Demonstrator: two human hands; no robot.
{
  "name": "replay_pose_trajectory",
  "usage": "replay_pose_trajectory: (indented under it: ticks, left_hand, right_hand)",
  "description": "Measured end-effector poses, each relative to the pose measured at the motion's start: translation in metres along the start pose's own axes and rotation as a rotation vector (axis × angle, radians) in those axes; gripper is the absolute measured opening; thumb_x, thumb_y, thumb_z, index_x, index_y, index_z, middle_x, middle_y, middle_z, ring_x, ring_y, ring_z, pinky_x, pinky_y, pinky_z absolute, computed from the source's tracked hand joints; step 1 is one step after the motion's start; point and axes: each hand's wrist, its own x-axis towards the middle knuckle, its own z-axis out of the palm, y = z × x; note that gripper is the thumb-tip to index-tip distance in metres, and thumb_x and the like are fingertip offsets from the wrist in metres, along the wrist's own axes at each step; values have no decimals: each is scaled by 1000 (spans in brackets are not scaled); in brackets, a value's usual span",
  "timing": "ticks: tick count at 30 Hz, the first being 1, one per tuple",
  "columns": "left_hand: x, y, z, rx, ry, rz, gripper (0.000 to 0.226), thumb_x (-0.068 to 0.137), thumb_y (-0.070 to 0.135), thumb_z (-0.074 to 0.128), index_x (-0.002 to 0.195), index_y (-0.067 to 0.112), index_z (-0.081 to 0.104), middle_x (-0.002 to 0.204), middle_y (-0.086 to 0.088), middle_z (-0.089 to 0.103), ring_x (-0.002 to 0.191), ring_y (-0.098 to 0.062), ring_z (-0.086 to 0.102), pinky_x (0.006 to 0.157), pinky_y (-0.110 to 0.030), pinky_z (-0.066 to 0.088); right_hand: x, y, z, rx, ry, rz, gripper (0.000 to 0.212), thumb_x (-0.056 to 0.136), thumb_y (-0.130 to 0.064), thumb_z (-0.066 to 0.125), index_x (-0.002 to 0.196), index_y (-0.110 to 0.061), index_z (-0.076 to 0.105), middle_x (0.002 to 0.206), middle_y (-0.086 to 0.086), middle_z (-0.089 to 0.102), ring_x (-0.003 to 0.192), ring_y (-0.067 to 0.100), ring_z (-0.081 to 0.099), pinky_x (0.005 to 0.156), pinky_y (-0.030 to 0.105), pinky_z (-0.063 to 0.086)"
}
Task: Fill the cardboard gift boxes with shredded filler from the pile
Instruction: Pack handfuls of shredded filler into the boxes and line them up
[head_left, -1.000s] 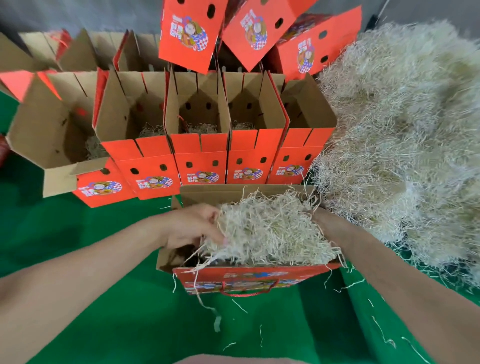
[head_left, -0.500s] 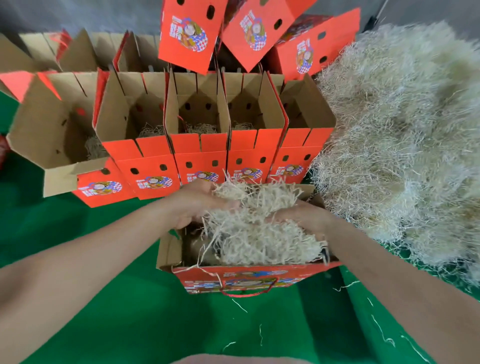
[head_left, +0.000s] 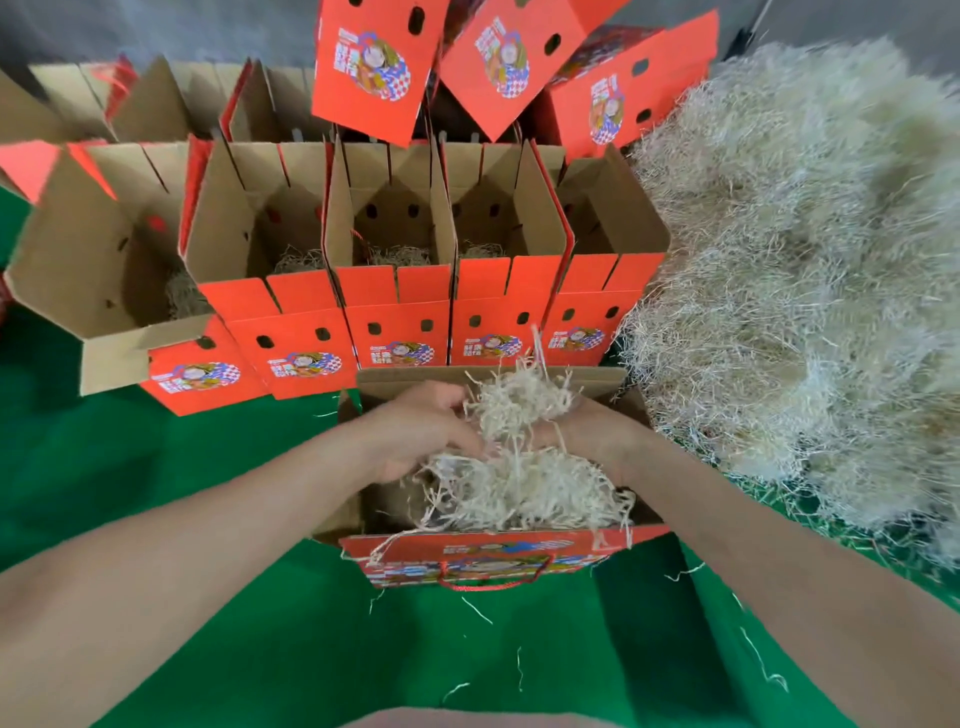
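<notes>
Near box (head_left: 483, 558): left hand (head_left: 415, 431), right hand (head_left: 597, 434) both curled round shredded filler (head_left: 519, 488), clump raised between them. Five open boxes (head_left: 397, 312) in row just behind (rear rows uncounted). Three red boxes (head_left: 363, 67) stacked above. One pile (head_left: 805, 286) at right, touching row's end. Open green counter (head_left: 208, 649) left and front, stray strands.

One left hand (head_left: 421, 431), one right hand (head_left: 597, 436); one filler pile (head_left: 805, 286); one near box (head_left: 493, 556); five front-row boxes (head_left: 397, 332); three stacked boxes (head_left: 374, 67)
</notes>
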Motion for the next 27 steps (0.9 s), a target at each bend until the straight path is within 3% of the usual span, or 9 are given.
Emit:
replay_pose_trajectory:
  ticks: [3, 6, 10, 12, 14, 16, 20, 23, 27]
  left_hand:
    - [-9, -2, -29, -77, 134, 2, 39, 73, -6, 66, 100, 20, 56, 92, 4, 55, 86, -12, 51, 67, -23, 39]
    - [-14, -9, -47, -215, 99, -54, 26, 67, 0, 72, 80, 13, 54, 82, -3, 55, 82, -18, 53, 60, -29, 40]
    - [-15, -7, -15, -217, -276, -179, 68, 51, 42, 88, 107, 17, 59, 110, 0, 59, 105, -16, 55, 89, -37, 45]
    - [-9, -8, 6, -119, -77, -223, 65, 74, 27, 76, 129, 15, 43, 130, -2, 46, 126, -20, 37, 106, -41, 29]
    - [-4, -13, 6, -66, 91, -192, 49, 83, 7, 63, 127, 7, 41, 114, -5, 53, 108, -20, 46, 93, -32, 36]
    - [0, -19, -7, -118, 178, -194, 53, 83, 3, 60, 131, 12, 38, 127, -9, 49, 113, -24, 44, 96, -33, 32]
    - [2, -21, -8, -113, 63, -191, 63, 80, 8, 66, 137, 8, 39, 132, -11, 48, 122, -25, 45, 100, -35, 36]
    - [3, -16, 2, 101, 72, -169, 36, 83, 10, 63, 115, 11, 46, 121, -9, 49, 116, -24, 45, 95, -32, 36]
    - [-5, -19, -18, 329, 187, -124, 59, 87, 9, 56, 138, 4, 26, 121, -8, 45, 113, -23, 43, 103, -38, 34]
  right_hand:
    - [-8, 7, -28, 46, 92, 12, 79, 70, -28, 72, 138, -9, 38, 146, 12, 34, 135, 27, 29, 110, 44, 19]
    - [-13, 17, -43, 130, 169, 28, 67, 74, -31, 69, 133, -14, 43, 148, 12, 29, 136, 27, 25, 109, 46, 19]
    - [-7, 4, -14, 48, 42, -39, 74, 70, -43, 70, 134, -18, 43, 148, 5, 31, 136, 22, 26, 110, 41, 18]
    - [-7, -1, -2, 51, 8, -7, 75, 66, -48, 70, 132, -20, 47, 147, 5, 34, 136, 23, 27, 109, 43, 20]
    - [-7, 2, -10, 195, -91, 12, 50, 64, -41, 71, 109, -20, 65, 132, 5, 53, 122, 21, 49, 102, 40, 38]
    - [-10, 12, -26, 351, -207, -26, 26, 73, -28, 64, 98, -20, 69, 106, -1, 69, 101, 12, 63, 81, 36, 52]
    - [-10, 19, -23, 133, -200, -53, 71, 65, -11, 77, 127, -17, 43, 115, -7, 59, 123, 12, 44, 109, 36, 25]
    - [-10, 11, -4, -88, -125, -27, 44, 79, -5, 67, 117, -19, 48, 102, -14, 56, 104, 9, 53, 106, 31, 24]
    - [-12, 16, -27, -56, 85, -32, 16, 90, 4, 48, 106, 4, 53, 108, 20, 64, 104, 34, 60, 93, 38, 44]
